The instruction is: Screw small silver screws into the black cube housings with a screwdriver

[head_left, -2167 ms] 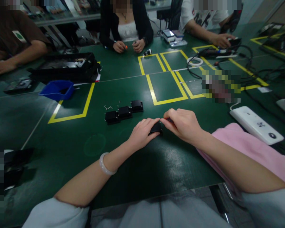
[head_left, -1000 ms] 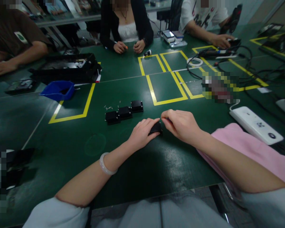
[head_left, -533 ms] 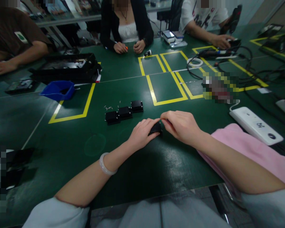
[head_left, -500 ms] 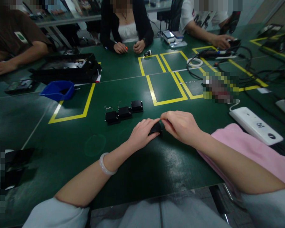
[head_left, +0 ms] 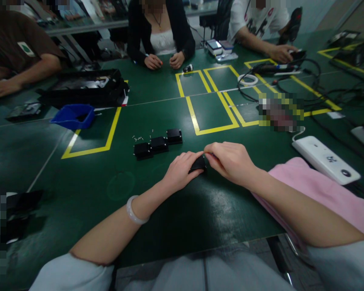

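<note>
My left hand (head_left: 181,171) grips a small black box-like part (head_left: 198,164) on the green table, thumb on its near side and fingers over the far side. At that part's far right corner, my right hand (head_left: 230,161) is closed in a pinch; whatever its fingertips hold is too small or hidden to make out. Beyond my left hand, three similar black parts stand in a slanting row: a left one (head_left: 142,150), a middle one (head_left: 159,144) and a right one (head_left: 174,136). Several tiny screws (head_left: 137,138) lie loose behind them.
A blue bin (head_left: 73,116) and a large black tray-like housing (head_left: 83,87) are at the left. To the right are a pink cloth (head_left: 303,182), a white power strip (head_left: 326,159) and black cables (head_left: 320,91). People sit across the table, including one in a black jacket (head_left: 182,32).
Both hands stay at the black part almost unmoved. The whole view shifts very slightly.
</note>
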Motion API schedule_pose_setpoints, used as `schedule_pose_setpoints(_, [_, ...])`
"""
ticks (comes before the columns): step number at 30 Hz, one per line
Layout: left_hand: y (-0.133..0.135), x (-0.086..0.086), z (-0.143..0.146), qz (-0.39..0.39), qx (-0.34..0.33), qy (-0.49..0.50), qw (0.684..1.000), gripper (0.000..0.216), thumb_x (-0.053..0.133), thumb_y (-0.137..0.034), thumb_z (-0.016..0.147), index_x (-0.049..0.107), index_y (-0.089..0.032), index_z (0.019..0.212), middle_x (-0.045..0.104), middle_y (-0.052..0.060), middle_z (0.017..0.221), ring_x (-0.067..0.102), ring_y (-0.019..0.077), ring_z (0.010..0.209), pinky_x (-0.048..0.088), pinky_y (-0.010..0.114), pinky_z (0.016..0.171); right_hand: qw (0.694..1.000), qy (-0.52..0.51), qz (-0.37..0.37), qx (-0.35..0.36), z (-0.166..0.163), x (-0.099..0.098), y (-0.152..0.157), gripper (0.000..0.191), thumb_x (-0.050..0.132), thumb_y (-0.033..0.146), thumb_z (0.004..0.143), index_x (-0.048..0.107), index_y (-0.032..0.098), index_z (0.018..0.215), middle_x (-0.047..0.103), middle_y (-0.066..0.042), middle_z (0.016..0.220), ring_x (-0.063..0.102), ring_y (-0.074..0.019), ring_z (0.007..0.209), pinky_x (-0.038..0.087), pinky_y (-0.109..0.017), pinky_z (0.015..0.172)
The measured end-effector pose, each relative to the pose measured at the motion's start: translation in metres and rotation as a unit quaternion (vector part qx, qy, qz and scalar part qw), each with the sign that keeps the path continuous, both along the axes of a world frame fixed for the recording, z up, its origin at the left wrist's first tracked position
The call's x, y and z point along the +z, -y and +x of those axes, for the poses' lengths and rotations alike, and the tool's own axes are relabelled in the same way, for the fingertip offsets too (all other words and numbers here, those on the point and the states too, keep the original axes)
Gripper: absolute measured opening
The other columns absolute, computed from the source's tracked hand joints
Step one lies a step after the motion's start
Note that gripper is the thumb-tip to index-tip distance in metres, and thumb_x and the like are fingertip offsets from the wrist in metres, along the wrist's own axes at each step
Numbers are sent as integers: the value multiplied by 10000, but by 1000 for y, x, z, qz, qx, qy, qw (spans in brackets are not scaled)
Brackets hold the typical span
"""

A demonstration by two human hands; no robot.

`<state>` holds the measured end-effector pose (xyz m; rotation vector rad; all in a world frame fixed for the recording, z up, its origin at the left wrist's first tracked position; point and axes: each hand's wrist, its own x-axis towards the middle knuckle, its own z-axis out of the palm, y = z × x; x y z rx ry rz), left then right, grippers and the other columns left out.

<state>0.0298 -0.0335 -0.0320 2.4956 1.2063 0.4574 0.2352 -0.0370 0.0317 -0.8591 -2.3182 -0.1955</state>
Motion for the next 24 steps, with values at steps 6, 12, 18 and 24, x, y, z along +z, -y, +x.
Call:
schedule_pose_setpoints(6, [0,-2,-1,-4,1,7,1000,460,593,-382,961,481,-210,1373,629,74,1173,571,261,1098,467,391,922,1000,0,6,-5,0,0,0,367,415,322,1054,608,170,780,657,-12,628,546,-122,532,370,-266,591])
schedule_pose_setpoints(12, [0,2,0,-7,-2,3,1000,448,578,-385,966,481,-221,1372,630,77,1173,571,267,1094,464,399,916,1000,11,-3,-7,0,0,-1,272,428,249,1033,623,168,862,718,-32,755,608,-137,621,387,-266,624])
schedule_pose_setpoints(18, [0,0,0,-5,-1,9,1000,425,576,-394,968,504,-209,1343,630,75,1165,572,262,1099,471,397,924,1000,18,7,-6,1,-1,-1,380,399,326,1056,604,171,776,651,-13,630,563,-132,553,375,-272,602])
schedule_pose_setpoints(24, [0,1,0,-3,-2,5,1000,454,590,-373,963,477,-211,1372,627,78,1176,570,264,1100,465,401,931,1000,10,-14,-5,0,0,0,328,391,278,1047,616,173,832,700,-28,716,582,-132,596,379,-266,622])
